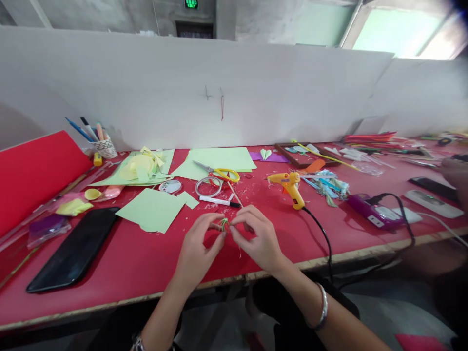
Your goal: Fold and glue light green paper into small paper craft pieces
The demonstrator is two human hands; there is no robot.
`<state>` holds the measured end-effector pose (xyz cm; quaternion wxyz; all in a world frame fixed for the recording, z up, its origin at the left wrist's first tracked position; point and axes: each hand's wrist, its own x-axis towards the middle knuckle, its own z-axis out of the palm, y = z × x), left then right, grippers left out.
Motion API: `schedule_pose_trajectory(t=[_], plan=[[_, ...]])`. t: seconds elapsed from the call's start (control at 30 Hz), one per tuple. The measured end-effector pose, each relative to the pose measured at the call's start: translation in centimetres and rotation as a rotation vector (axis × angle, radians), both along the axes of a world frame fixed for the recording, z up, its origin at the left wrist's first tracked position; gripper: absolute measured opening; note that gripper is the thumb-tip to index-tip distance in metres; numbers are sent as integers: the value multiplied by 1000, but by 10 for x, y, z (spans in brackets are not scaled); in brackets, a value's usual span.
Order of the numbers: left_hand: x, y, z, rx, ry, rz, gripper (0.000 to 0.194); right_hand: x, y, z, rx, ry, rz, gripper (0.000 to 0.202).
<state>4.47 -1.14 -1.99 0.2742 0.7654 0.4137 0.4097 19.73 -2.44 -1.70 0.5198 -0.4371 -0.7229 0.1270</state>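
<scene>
Between my two hands, over the front part of the red table (pixel 146 273), is a small piece of thin green strands (pixel 224 223), looped or bent; its exact kind is too small to make out. My left hand (pixel 196 246) pinches it from the left with thumb and forefinger. From the right, the thumb and forefinger of my right hand (pixel 260 239) are pressed together at its other side. A pale thread hangs below the fingers. Just beyond my hands lie a white marker (pixel 219 201), a roll of clear tape (pixel 208 187) and yellow-handled scissors (pixel 226 175).
Light green paper (pixel 151 210) and a black phone (pixel 78 248) lie at left, near a pen cup (pixel 105 147). On the right are a yellow glue gun (pixel 290 187) with a trailing black cord, blue tassels (pixel 329 185) and a purple power strip (pixel 376 213). A person's hand shows at far right.
</scene>
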Motion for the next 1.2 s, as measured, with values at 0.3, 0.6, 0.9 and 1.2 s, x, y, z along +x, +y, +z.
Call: schedule_pose_trajectory(t=[0.3,0.6,0.9,1.2], plan=[[-7,0,3,-65,-15,-6,29,0,2,-2,-160,173,73,5],[-8,-3,9,-168,-118,-71,29,2,4,-1,-455,465,252,15],[-11,-2,7,-208,-144,-71,22,2,4,-3,-615,585,335,19],[-10,-4,10,-332,-270,-77,17,3,4,-4,-679,756,429,17]])
